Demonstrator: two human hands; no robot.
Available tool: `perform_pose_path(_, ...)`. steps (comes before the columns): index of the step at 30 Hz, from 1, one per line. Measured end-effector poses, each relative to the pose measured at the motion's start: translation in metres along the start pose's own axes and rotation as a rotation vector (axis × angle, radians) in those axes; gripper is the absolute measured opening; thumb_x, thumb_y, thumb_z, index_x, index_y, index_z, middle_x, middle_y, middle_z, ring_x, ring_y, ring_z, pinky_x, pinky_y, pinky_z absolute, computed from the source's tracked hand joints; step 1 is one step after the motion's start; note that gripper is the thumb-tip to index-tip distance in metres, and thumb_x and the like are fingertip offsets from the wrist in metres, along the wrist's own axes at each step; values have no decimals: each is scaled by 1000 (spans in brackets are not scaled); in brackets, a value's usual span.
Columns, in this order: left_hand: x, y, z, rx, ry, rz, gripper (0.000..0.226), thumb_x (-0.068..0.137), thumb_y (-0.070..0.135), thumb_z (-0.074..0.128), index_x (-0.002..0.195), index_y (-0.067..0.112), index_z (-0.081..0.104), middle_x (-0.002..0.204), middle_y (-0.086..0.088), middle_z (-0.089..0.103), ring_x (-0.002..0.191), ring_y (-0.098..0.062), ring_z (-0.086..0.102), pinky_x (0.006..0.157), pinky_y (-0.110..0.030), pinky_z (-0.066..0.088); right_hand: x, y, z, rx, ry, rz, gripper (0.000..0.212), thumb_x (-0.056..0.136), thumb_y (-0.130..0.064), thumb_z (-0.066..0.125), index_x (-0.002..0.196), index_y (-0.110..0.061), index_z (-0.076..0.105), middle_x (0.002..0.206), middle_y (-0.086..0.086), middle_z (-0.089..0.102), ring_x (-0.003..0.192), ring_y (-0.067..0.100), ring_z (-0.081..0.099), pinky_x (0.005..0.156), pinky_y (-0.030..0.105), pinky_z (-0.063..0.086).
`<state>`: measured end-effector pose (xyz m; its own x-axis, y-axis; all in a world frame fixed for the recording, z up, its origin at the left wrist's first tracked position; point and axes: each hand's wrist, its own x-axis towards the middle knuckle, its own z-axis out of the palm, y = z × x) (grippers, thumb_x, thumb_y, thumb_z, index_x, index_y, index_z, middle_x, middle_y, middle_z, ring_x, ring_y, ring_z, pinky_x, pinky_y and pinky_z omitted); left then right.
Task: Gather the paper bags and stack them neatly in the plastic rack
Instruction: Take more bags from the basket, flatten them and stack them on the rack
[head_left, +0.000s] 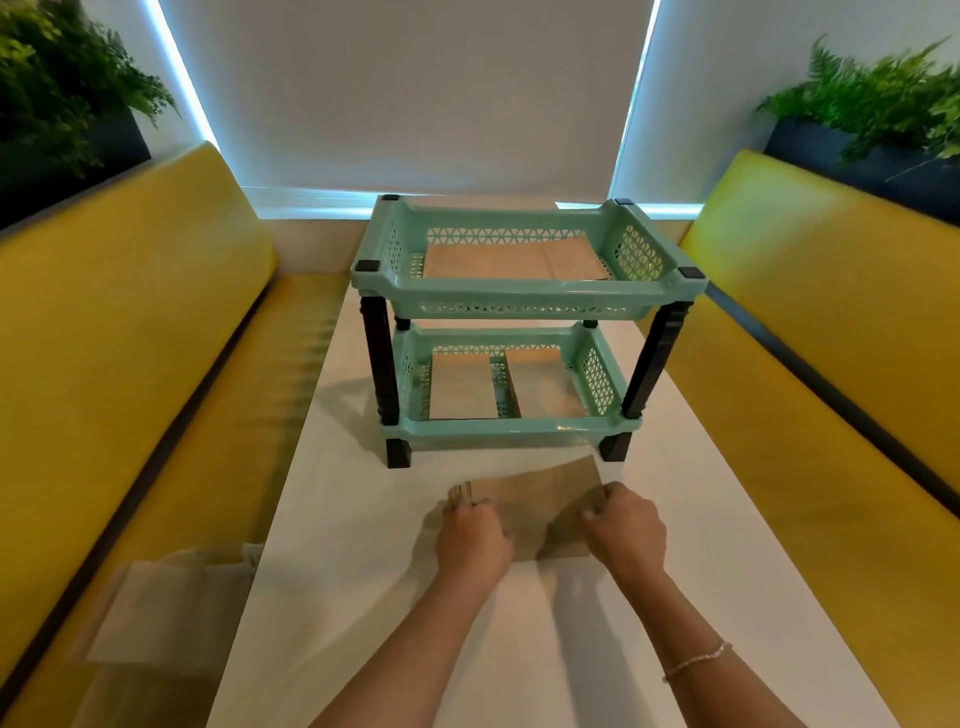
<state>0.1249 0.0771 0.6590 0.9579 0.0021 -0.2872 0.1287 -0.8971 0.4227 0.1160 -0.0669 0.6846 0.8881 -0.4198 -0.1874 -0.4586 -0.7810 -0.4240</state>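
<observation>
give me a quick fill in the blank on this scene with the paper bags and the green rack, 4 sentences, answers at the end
1. The plastic rack has ____ tiers.
2. Both the left hand and the right hand grip a brown paper bag lying on the ____ table.
3. The bench seats on either side are ____ in colour.
4. A bracelet is worn on the ____ wrist.

Answers: two; white; yellow; right

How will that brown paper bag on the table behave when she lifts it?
The paper bag lies flat and thin, so it's probably light and may sag between the left hand and right hand. Flat, it shouldn't roll.
</observation>
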Motion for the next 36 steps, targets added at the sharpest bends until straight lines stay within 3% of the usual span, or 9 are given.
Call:
perform_pose_path(4, -1, 1, 0, 32, 12, 6, 42, 94, 26, 50, 134, 13, 47, 146, -10, 32, 131, -27, 34, 101, -35, 37, -4, -4, -3, 128, 35, -60, 26, 86, -11, 51, 112, -9, 59, 98, 8, 64, 86, 24, 60, 75, 33, 52)
perform_pose_path(9, -1, -1, 1, -1, 46, 5, 50, 93, 28, 53, 139, 12, 40, 147, -8, 30, 133, -27, 32, 106, -35, 34, -8, -12, -3, 318, -27, -112, 50, 87, -1, 51, 136, -12, 44, 122, 12, 60, 104, 28, 59, 85, 34, 51)
perform_pose_path(13, -2, -10, -3, -371, 107, -79, 97, 77, 32, 74, 149, 11, 12, 151, -10, 24, 138, -27, 25, 112, -38, 30, 0, -1, -13, 456, -167, -53, 27, 83, 4, 47, 104, -4, 63, 90, 8, 61, 86, 23, 55, 75, 36, 49)
perform_pose_path(15, -8, -15, -5, -665, 138, -65, 112, 69, 31, 82, 150, 13, 6, 152, -8, 23, 138, -25, 26, 112, -36, 30, -2, 10, -21, 636, -227, -39, 20, 82, 6, 49, 89, -3, 65, 88, 13, 63, 84, 26, 56, 80, 43, 51)
perform_pose_path(18, -24, -20, -6, -931, 178, 27, 103, 69, 22, 82, 148, 17, 16, 148, -4, 31, 137, -19, 29, 103, -19, 28, -12, 25, -24, 765, -271, -56, 28, 83, 11, 49, 81, -14, 63, 87, 8, 64, 86, 23, 56, 83, 38, 48)
perform_pose_path(21, -38, -22, 0, -1066, 212, 80, 95, 68, 19, 83, 144, 25, 26, 137, -5, 45, 129, -17, 41, 106, -26, 35, -27, 40, -15, 836, -218, -48, 24, 80, 15, 47, 81, -5, 61, 80, 7, 61, 79, 22, 53, 75, 34, 44)
perform_pose_path(25, -54, -26, 20, -1074, 178, 109, 98, 60, 16, 87, 140, 22, 31, 110, 0, 60, 107, -14, 57, 99, -34, 46, -51, 53, 8, 965, -111, 46, 28, 77, 17, 52, 83, -9, 61, 79, 6, 61, 74, 18, 54, 64, 25, 45)
perform_pose_path(28, -68, -28, 33, -1046, 113, 115, 89, 65, 8, 84, 138, 19, 34, 126, 1, 52, 111, -9, 51, 95, -20, 42, -62, 54, 21, 1022, -63, 86, 30, 74, 19, 55, 84, -8, 63, 80, 7, 63, 74, 18, 58, 63, 24, 49)
perform_pose_path(36, -77, -33, 30, -893, 180, 189, 63, 69, 8, 81, 120, 25, 47, 109, 16, 51, 98, 0, 50, 77, -1, 38, -70, 51, 13, 1006, -82, -4, 31, 74, 13, 63, 98, -7, 61, 89, 4, 63, 82, 14, 59, 65, 21, 48)
